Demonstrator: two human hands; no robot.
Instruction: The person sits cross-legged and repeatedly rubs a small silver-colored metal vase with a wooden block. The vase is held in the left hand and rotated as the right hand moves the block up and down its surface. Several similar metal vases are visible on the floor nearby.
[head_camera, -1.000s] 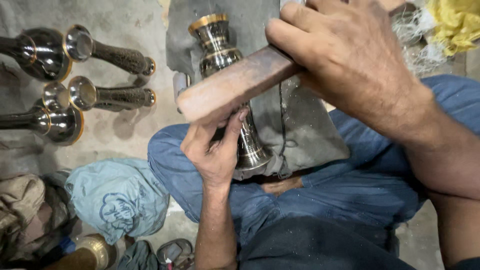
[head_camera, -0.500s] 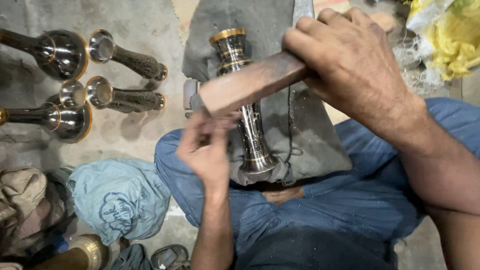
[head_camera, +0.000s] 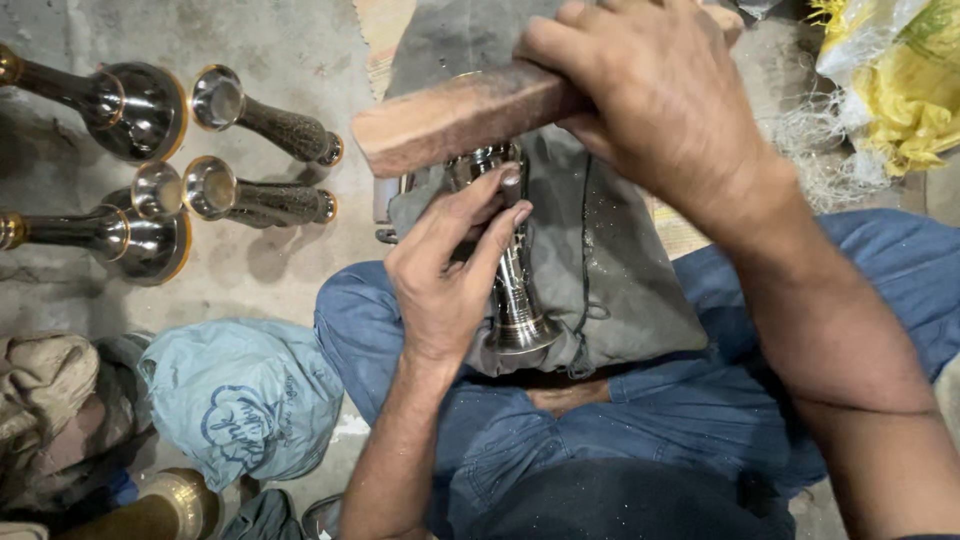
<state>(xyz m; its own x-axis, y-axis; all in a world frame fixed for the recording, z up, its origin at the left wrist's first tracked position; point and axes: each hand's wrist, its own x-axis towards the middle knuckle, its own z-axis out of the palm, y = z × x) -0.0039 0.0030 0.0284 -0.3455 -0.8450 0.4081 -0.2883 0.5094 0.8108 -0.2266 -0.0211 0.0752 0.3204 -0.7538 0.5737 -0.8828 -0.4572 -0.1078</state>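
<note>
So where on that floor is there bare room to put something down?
Bare concrete floor lies between the polished metal pieces and the person's knee; another strip runs along the top left. It is crowded bottom left with the blue bag and rags, and top right with yellow sacking.

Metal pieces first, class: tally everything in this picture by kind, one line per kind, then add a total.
Metal pieces on the floor: 4
Metal piece under the left hand, on grey cloth: 1
Wooden block in the right hand: 1
Light blue bag: 1
Yellow sack: 1
Total: 8
</note>
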